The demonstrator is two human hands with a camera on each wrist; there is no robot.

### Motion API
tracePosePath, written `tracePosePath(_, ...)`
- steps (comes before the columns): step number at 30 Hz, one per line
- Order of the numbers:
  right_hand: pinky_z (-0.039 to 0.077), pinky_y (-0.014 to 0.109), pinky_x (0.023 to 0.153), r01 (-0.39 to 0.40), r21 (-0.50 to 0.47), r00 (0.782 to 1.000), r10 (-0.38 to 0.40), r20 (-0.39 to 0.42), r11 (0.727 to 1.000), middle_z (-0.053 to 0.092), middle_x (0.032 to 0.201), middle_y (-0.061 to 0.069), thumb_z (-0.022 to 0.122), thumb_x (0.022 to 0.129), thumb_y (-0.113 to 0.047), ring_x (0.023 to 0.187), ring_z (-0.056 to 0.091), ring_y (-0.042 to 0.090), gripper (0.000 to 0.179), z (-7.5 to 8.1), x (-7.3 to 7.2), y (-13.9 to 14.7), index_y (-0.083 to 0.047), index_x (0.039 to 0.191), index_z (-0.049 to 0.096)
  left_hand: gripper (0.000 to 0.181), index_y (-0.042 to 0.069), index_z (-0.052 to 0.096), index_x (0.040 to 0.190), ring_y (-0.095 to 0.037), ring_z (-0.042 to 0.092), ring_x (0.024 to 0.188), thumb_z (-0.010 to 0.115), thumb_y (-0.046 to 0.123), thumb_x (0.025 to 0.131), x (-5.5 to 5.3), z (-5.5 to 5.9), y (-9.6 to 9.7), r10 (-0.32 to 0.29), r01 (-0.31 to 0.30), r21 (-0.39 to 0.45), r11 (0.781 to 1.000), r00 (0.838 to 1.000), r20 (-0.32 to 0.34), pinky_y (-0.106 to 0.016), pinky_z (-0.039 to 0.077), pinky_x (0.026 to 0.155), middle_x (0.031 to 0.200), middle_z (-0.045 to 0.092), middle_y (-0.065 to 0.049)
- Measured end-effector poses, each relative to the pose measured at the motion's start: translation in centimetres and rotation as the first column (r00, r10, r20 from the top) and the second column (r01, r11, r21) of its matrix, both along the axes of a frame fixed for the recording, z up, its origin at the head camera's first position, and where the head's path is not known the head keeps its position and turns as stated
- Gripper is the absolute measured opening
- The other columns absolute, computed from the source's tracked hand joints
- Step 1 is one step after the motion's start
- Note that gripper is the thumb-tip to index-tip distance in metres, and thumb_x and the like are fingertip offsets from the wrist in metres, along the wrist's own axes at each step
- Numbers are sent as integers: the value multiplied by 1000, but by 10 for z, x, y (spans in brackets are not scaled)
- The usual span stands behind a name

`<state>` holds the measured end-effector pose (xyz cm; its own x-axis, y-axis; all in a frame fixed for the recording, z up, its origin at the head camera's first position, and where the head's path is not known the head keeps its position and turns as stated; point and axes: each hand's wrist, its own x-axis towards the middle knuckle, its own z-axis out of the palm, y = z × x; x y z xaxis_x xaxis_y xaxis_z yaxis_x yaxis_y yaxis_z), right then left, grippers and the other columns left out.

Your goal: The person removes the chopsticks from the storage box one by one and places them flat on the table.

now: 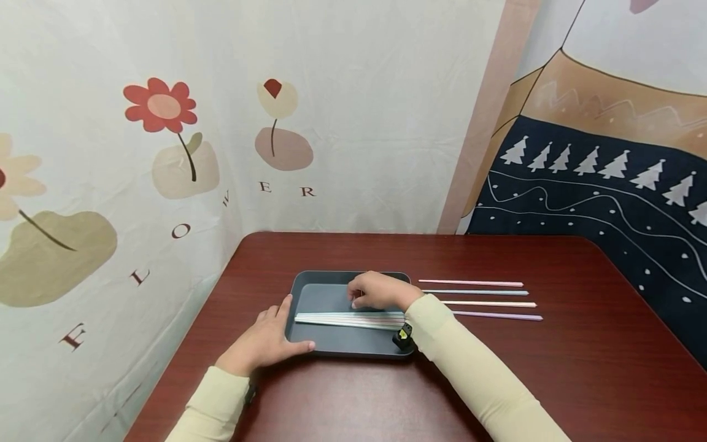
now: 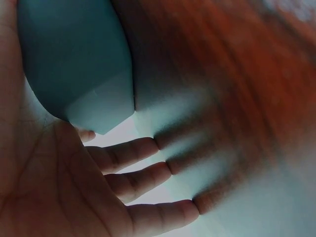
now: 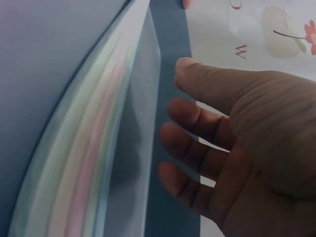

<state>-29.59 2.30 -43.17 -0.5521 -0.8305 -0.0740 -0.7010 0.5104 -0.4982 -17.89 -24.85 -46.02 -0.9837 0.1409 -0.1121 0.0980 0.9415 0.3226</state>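
A dark grey rectangular tray (image 1: 353,342) lies on the table with a bundle of long, thin pastel strips (image 1: 348,319) inside it. My left hand (image 1: 269,336) is at the tray's left end, fingers spread and thumb along the near edge. In the left wrist view the fingers (image 2: 143,183) of that hand reach past the tray corner (image 2: 98,106) to the tabletop. Over the right half of the tray, just beyond the bundle, my right hand (image 1: 381,290) hangs with loosely bent fingers. The right wrist view shows nothing between its thumb and fingers (image 3: 190,116), and the strips (image 3: 94,143) beside them.
Several single strips, including a pink one (image 1: 472,283) and a purple one (image 1: 499,315), lie roughly parallel on the reddish-brown table (image 1: 580,368) right of the tray. A fabric backdrop (image 1: 375,123) with printed flowers and letters hangs behind the table.
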Motion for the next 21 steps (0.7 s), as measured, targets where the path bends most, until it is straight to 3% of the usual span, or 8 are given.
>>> tracePosePath(11, 46, 25, 73, -46, 38, 998, 48, -33, 998, 62, 87, -10, 69, 95, -11, 77, 53, 7, 7, -12, 3, -11, -16, 98, 72, 129, -2, 16, 157, -46, 41, 129, 67, 80, 70, 1, 0, 0, -8, 8, 2, 1000, 1000, 2, -55, 44, 96, 139, 45, -27)
tracePosePath(21, 46, 27, 74, -42, 50, 998, 44, -37, 998, 62, 87, -8, 65, 96, -7, 78, 53, 9, 10, -15, 4, -11, -15, 96, 71, 128, -3, 18, 156, -46, 41, 130, 68, 78, 71, 2, 1, 0, -26, 27, 19, 999, 999, -22, -54, 42, 99, 138, 45, -28)
